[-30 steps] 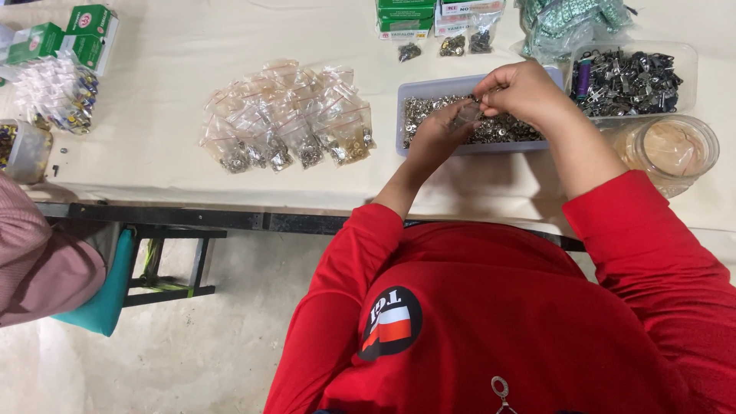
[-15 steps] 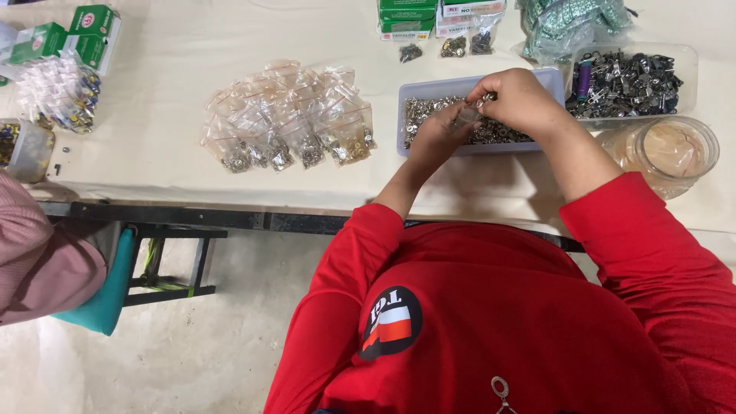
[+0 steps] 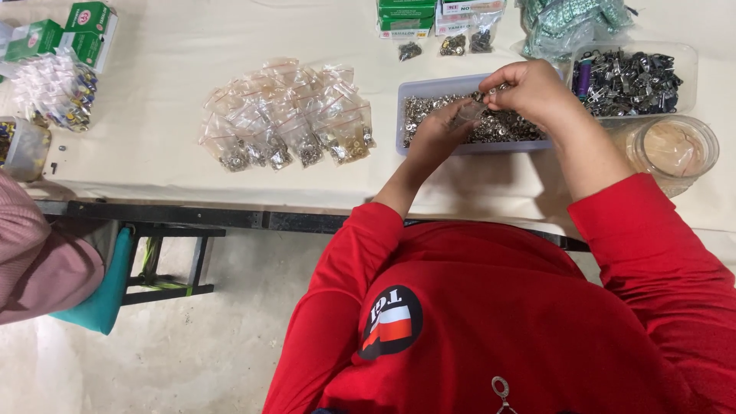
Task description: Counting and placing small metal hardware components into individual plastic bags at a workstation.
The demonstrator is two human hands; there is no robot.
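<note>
Flanking the hands: bagged parts, jar.

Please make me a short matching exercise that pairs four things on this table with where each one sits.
Things:
1. green boxes
2. pile of small clear bags
3. grey tray of small metal parts
4. round clear tub

Places:
A. under both hands
B. far right, near the table edge
C. top left corner
D. middle of the table, left of the tray

Pairs: 1-C, 2-D, 3-A, 4-B
</note>
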